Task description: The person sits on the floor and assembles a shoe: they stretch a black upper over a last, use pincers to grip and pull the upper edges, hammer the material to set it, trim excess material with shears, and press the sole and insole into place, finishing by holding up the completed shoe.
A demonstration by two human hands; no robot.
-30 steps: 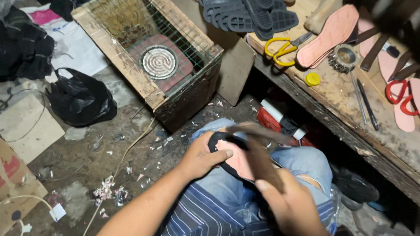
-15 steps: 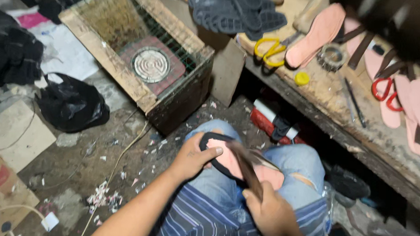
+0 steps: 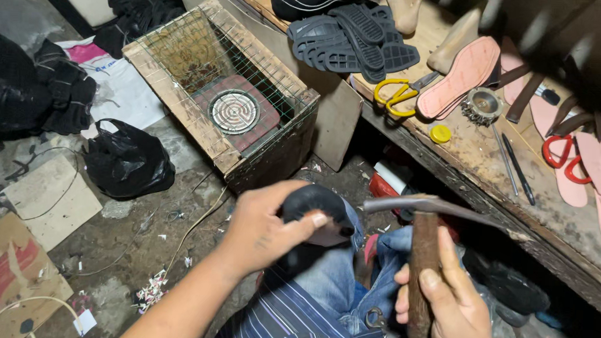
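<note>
My left hand (image 3: 265,231) grips a black shoe piece (image 3: 312,209) with a pale pink inner face, held on its edge over my knee in blue jeans (image 3: 323,276). My right hand (image 3: 446,301) is wrapped around the wooden handle of a hammer (image 3: 422,260), whose metal head (image 3: 412,205) is raised level just right of the shoe piece. Hammer head and shoe piece are a short gap apart.
A wooden crate with wire mesh (image 3: 223,106) holds a round coil heater (image 3: 233,111). The workbench (image 3: 474,155) on the right carries black soles (image 3: 348,41), pink insoles (image 3: 467,75), yellow scissors (image 3: 400,92), red scissors (image 3: 561,155). Black bags (image 3: 124,159) lie on the floor.
The shoe piece was flat on my lap showing its pink face; now it stands on edge. My right hand has lifted the hammer upright beside it.
</note>
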